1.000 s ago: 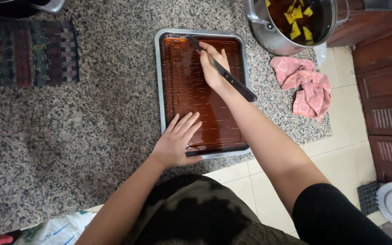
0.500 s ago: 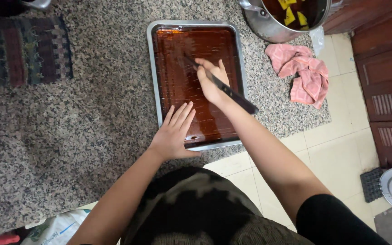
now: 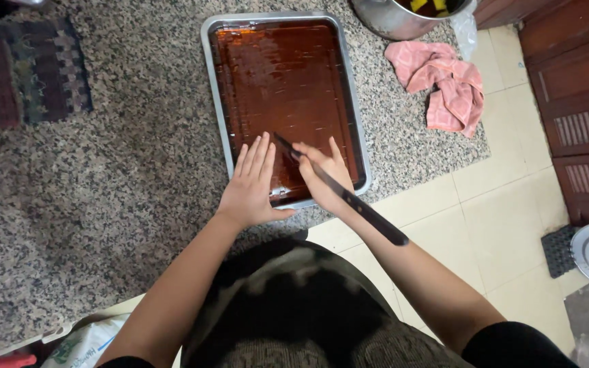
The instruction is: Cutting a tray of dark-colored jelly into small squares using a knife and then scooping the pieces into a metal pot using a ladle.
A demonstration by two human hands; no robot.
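Knife drawing back toward the tray's near edge

The right hand [image 3: 325, 176], clenched on a dark knife [image 3: 339, 191], has been pulling it nearer through the brown slab [image 3: 284, 82]; the left hand [image 3: 250, 184] is lying spread flat, steadying the metal tray [image 3: 214, 102] on the speckled counter [image 3: 103, 191].

forearms: seen bare | left hand [image 3: 250, 187]: no rings or gloves seen | right hand [image 3: 325, 176]: likewise | upper arms: black short sleeves worn | torso: dark mottled olive-and-black garment worn
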